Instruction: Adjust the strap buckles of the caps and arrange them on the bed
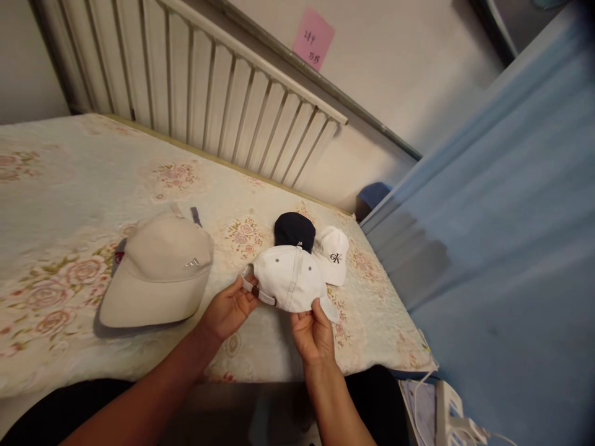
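Note:
Both my hands hold a white baseball cap above the bed, tilted so its back strap and crown show. My left hand pinches the strap at the cap's back edge. My right hand grips the lower edge beside the brim, thumb on the outside. Just behind this cap lies a dark navy cap, partly hidden by it. A second white cap with black "CK" letters rests to the right. Over on the left sits a beige cap with a small three-stripe logo, its brim toward me.
A floral sheet covers the bed, which has a slatted rail along its far side. A blue curtain hangs at the right. A white power strip with cables is at lower right. A pink note is on the wall.

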`<state>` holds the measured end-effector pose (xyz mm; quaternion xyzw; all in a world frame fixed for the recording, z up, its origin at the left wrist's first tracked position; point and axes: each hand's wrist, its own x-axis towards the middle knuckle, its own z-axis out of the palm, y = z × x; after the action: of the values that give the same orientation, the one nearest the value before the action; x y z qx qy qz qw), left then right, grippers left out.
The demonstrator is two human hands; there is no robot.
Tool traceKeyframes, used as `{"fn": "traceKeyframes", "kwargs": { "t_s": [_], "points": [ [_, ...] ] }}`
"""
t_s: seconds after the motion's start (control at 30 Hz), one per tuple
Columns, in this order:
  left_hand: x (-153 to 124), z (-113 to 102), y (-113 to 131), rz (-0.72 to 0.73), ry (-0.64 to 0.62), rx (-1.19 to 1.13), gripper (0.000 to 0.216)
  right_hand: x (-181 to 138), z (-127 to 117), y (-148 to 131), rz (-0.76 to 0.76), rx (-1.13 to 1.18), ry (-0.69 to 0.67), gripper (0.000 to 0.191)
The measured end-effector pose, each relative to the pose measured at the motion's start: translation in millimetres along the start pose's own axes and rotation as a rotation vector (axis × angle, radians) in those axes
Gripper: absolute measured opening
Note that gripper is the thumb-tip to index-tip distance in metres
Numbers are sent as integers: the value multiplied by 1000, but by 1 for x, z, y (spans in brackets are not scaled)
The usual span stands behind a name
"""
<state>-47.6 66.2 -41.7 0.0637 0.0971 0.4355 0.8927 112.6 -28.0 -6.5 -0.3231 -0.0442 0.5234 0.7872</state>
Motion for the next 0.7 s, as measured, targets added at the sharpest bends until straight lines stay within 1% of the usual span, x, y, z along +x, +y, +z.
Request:
{"fn": "traceKeyframes", "kwargs": {
  "t_s": [0.17, 0.3, 0.43, 0.57, 0.7],
  "points": [
    [-1, -3, -3, -34, 38, -21, 25, -2, -6, -4, 14, 0, -25, 29],
    [-2, 0, -3, -40, 50, -13, 25, -3, -8, -9, -7, -43, -88, 35],
    [-2, 3, 1, -44, 66, -9, 30, -4, -6, -13, -30, -75, -142, 38],
    [-1, 0, 4, -44, 61, 13, 30, -4, -10, -14, 23, -79, -157, 39],
    [-1, -1, 5, -62, 64, 28, 30, -3, -21, -11, 88, -61, -146, 40]
  ]
}}
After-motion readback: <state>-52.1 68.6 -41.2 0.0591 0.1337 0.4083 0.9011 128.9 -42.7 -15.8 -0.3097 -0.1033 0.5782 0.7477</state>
